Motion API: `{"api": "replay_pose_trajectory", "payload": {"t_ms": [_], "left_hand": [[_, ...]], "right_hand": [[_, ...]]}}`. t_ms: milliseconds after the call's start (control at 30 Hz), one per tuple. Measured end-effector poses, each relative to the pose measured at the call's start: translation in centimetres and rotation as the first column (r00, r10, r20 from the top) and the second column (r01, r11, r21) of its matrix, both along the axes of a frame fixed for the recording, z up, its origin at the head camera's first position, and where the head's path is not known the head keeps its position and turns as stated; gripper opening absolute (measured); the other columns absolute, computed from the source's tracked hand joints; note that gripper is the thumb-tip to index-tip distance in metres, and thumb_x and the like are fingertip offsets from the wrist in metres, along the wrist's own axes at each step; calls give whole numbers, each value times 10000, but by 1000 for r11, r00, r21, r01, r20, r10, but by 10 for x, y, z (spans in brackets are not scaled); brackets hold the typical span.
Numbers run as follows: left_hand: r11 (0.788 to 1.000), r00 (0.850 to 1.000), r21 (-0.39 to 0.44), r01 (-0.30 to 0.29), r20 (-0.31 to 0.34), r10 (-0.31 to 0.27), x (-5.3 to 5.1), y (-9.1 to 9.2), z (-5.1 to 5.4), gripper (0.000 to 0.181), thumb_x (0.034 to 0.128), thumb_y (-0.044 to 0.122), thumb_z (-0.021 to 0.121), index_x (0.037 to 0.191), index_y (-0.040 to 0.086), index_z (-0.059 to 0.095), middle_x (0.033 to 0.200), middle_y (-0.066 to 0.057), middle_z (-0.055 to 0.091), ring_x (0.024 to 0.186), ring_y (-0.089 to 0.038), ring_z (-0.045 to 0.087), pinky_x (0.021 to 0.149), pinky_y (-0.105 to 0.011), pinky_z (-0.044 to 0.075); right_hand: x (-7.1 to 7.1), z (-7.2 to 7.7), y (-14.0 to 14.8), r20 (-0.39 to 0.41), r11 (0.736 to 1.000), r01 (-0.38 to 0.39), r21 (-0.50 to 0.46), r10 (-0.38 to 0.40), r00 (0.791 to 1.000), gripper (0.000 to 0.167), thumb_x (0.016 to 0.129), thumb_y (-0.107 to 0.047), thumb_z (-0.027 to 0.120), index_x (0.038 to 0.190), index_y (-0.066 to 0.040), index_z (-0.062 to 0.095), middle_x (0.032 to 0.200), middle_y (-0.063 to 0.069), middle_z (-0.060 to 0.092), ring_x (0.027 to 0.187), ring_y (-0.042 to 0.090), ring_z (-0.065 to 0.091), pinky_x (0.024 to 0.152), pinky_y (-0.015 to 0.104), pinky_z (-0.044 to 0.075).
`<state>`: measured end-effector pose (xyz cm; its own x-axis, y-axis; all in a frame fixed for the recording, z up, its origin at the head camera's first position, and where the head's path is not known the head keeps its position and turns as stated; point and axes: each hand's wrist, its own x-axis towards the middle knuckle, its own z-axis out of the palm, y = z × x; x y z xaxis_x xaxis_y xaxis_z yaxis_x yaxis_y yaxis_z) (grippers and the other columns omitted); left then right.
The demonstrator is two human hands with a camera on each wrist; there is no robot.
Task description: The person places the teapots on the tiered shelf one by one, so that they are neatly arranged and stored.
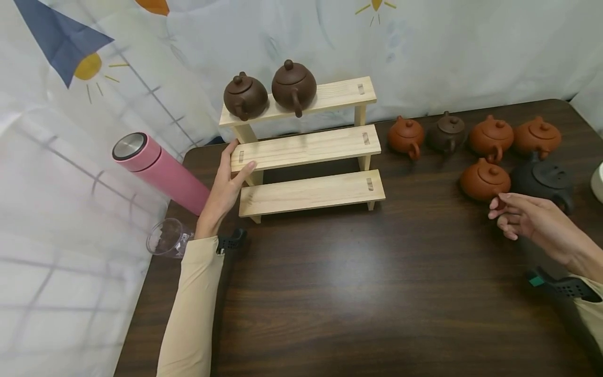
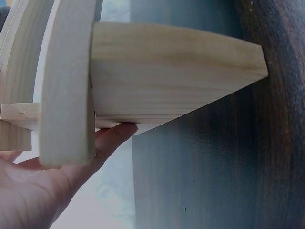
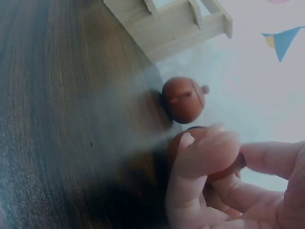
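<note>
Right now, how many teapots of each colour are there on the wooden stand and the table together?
Orange-red teapots: 4
Dark brown teapots: 3
Black teapot: 1
Total: 8
The white object cut off at the head view's right edge is left out; I cannot tell what it is.

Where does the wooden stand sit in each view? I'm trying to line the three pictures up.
Head: the wooden stand is at upper centre, two dark brown teapots on its top shelf.
Left wrist: close up across the upper part, with the left hand at lower left.
Right wrist: at the top, near the middle, cut off by the upper edge.
Shared landmark: the dark table, seen in all three.
</note>
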<state>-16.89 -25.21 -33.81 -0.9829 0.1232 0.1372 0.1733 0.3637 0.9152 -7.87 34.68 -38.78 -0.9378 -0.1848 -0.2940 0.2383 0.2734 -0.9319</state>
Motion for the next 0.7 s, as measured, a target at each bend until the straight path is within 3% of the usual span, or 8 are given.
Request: {"api": "replay_pose_trajectory", "payload": {"t_ms": [267,467,567,700], "left_hand": [[1000,1000,24,-2,0,2,1,-2,0,778,1063,213,601,1671,94,130,1689,-128,210,1507,-203,245,1215,-369,192],[1000,1000,25,0,0,0,0,-1,0,772,1066,204,598,1668,78,131,1683,-144,214,1500,-204,251,1212,-366,196],[1000,1000,19,1,-3,-1,0,-1,0,771,1065,206,600,1667,76,135,1682,-148,219,1502,-207,250,1215,-368,190],[1000,1000,14,5,3,-5,-1,0,-1,775,1063,218,602,1666,79,137,1676,-153,229,1498,-206,258,1214,-371,195]], "right_hand": [[9,19,-13,-101,999,31,37,-27,995,403,1158,-336,342,1108,-35,606,914,5,665,623,214,515,529,403,387],[3,55,-26,-194,995,82,54,-70,979,409,1149,-363,347,1069,-72,623,905,15,656,599,213,513,495,406,378],[-9,76,-34,-226,992,93,-79,-109,968,391,1140,-332,403,1056,-32,641,902,50,665,597,212,523,481,401,363],[-29,103,-49,-236,954,57,-294,-130,963,350,1124,-269,483,1031,28,643,885,97,674,617,220,545,472,398,350]]}}
